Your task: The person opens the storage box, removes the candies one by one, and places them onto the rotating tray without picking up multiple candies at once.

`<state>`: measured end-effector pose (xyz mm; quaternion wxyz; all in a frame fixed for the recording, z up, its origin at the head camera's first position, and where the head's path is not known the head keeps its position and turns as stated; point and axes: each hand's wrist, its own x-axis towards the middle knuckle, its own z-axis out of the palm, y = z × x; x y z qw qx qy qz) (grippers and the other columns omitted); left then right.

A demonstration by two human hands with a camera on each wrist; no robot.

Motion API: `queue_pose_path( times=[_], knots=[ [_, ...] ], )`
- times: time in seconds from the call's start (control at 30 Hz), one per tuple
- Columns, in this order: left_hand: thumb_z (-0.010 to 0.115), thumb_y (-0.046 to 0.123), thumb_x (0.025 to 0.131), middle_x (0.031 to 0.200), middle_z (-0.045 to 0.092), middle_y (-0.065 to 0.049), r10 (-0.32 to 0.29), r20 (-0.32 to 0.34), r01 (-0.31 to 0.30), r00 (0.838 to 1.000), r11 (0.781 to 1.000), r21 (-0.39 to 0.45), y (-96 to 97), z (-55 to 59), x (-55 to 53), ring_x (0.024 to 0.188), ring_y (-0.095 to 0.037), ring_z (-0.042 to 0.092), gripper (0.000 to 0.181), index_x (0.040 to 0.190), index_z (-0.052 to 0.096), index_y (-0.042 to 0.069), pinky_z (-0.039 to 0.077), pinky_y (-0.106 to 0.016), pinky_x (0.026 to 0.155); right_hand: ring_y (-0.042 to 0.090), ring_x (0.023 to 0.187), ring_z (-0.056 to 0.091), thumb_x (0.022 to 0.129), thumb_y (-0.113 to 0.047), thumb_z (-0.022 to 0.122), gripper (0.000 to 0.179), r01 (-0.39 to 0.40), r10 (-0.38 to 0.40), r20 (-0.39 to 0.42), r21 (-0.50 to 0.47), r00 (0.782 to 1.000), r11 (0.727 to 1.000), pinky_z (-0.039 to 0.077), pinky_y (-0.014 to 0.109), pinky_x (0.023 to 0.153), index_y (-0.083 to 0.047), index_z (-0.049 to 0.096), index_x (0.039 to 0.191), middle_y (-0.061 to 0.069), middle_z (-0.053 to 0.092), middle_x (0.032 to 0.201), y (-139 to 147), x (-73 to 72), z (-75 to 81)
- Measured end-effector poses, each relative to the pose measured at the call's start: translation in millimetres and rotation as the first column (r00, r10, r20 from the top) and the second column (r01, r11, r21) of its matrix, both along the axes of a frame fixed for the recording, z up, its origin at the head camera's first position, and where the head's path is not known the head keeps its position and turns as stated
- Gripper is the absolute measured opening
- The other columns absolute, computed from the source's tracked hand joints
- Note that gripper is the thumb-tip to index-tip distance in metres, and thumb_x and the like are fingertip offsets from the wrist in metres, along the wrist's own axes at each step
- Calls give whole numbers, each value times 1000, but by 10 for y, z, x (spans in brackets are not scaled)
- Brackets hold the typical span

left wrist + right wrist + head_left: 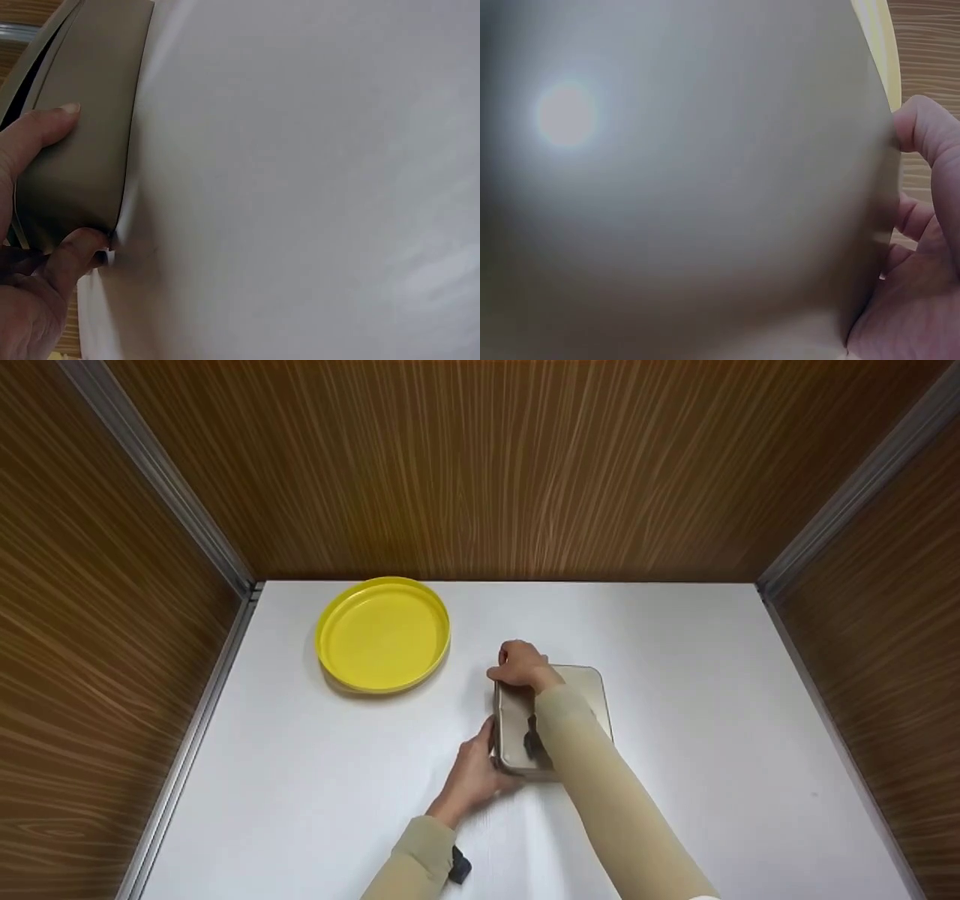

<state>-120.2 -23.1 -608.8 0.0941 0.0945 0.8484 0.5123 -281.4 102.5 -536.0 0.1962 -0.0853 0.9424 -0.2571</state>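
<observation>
Nearest, at seven o'clock from the box, lies the beige cloth left sleeve [420, 859], and from five o'clock the beige cloth right sleeve [611, 780] reaches across. At eight o'clock the left hand [476, 769] grips the near corner, thumb on the side wall and a finger tucked at the bottom edge. The grey-beige rectangular metal-looking box [517, 720], rounded at its corners, sits about mid-way across the white smooth table [712, 697]; in the left wrist view a dark slit runs by its wall, apparently under the lid's rim. At eleven o'clock the right hand [525, 664] pinches the box's edge near its far left corner, thumb and curled fingers at the rim. The box should be stiff and fairly light if empty, though its contents are hidden; its glossy skin may slip under dry fingers and thin sheet could dent. The best hold is probably low on the walls at the corners, with the lid taken by its rim rather than its flat top. Farther off, at ten o'clock, lies a round yellow plastic-looking plate [384, 637] with a raised rim; beyond, at twelve, stands the brown wood-grain panel [495, 472].
</observation>
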Motion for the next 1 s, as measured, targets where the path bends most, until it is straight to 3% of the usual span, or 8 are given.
queue_pose_path(
  times=[0.1,0.33,0.47,0.6,0.73,0.83,1.0],
  knots=[
    [91,13,64,150,41,-14,1,20,-2,1000,1000,7,-10,6,-2,134,-20,43,114,154,22,3,36,-33,108,24,82,50,83,-30,66,22,5,-4,6,-6,1000,1000,39,52,91,-10,56,85,4,53,84,3,-6,-12],
    [91,7,62,150,41,-12,-12,-4,12,1000,999,32,-27,32,-1,134,-20,41,117,156,21,7,34,-35,110,25,84,51,83,-29,66,22,15,-15,-4,-38,1000,999,36,53,96,-9,57,85,5,54,85,34,-9,-34],
    [90,7,64,152,35,-18,-49,-11,50,999,998,46,-71,70,3,136,-26,38,116,154,18,0,37,-36,108,25,84,51,83,-29,67,22,23,-24,-8,-45,1000,999,39,50,91,-9,58,86,6,55,86,64,-10,-52],
    [92,20,67,153,31,-24,-83,21,82,996,996,17,-136,129,-5,136,-32,39,118,152,16,-7,41,-37,105,26,86,53,84,-29,67,22,7,-7,-4,-42,1000,999,39,49,90,-8,60,89,7,58,89,91,-16,-60],
    [90,37,69,151,32,-26,-98,66,99,993,995,-8,-199,202,-28,131,-36,44,120,152,16,-7,42,-41,104,26,88,53,87,-31,67,25,-25,24,-16,-48,1000,999,37,49,90,-8,62,95,7,59,93,128,-36,-17],
    [83,42,78,147,38,-26,-85,82,85,993,996,9,-248,261,-53,126,-38,49,110,152,19,-7,45,-44,100,27,90,53,89,-32,67,28,-46,42,-60,-56,997,997,37,49,89,-7,62,100,9,58,97,166,-45,81],
    [55,33,101,138,50,-23,-33,54,32,998,999,20,-313,363,-122,120,-34,56,70,149,26,-9,46,-45,99,29,96,55,92,-27,66,36,-99,86,-134,-94,987,991,45,46,89,0,61,116,17,59,111,241,6,278]
  ],
)
